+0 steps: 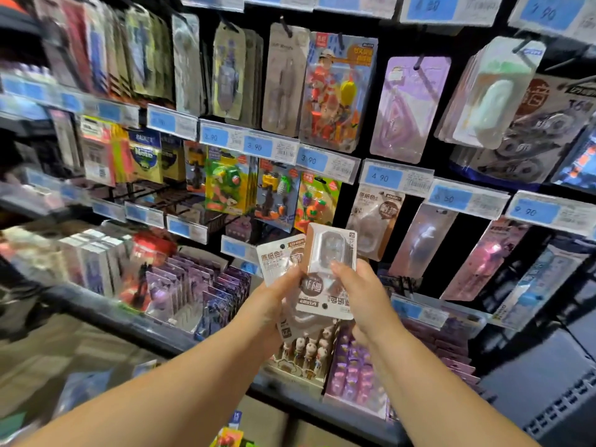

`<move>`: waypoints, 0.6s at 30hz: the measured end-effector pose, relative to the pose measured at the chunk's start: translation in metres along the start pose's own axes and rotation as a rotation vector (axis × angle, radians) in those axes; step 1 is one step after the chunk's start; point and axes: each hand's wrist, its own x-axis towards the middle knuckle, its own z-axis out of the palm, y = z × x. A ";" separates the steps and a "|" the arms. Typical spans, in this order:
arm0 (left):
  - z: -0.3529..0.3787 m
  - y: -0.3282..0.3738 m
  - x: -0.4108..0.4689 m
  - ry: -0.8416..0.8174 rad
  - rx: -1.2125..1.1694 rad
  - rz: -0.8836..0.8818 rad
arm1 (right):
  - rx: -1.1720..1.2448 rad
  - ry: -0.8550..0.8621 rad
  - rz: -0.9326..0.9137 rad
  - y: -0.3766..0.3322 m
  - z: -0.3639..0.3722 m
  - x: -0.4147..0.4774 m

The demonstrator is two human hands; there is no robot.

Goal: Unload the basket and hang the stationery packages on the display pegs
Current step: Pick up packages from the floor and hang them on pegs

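In front of the display wall both of my hands hold small white-and-brown correction tape packages. My left hand grips a few of them, one upright and another showing below the hand. My right hand pinches one package that is turned upside down, its hang hole at the bottom. A matching package hangs on a peg just above and to the right, under the 4.90 price tag. No basket shows in the frame.
Pegs carry eraser sets, tape packs and toy erasers in rows with blue price tags. A lower shelf holds boxes of purple packages and a box of figure pens. A grey crate sits at the lower right.
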 end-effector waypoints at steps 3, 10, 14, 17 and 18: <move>-0.004 0.002 0.002 0.058 0.023 -0.047 | -0.017 0.037 0.038 0.001 -0.008 0.006; -0.016 -0.001 0.010 0.216 0.023 -0.026 | -0.036 -0.187 0.099 0.011 -0.026 0.014; -0.022 0.001 0.012 0.264 0.005 0.008 | 0.006 -0.181 0.093 0.007 -0.037 0.018; -0.027 0.001 0.015 0.324 0.012 0.015 | -0.085 -0.177 0.026 -0.001 -0.053 0.021; -0.029 0.000 0.015 0.340 0.024 0.024 | -0.161 -0.187 -0.004 -0.005 -0.058 0.021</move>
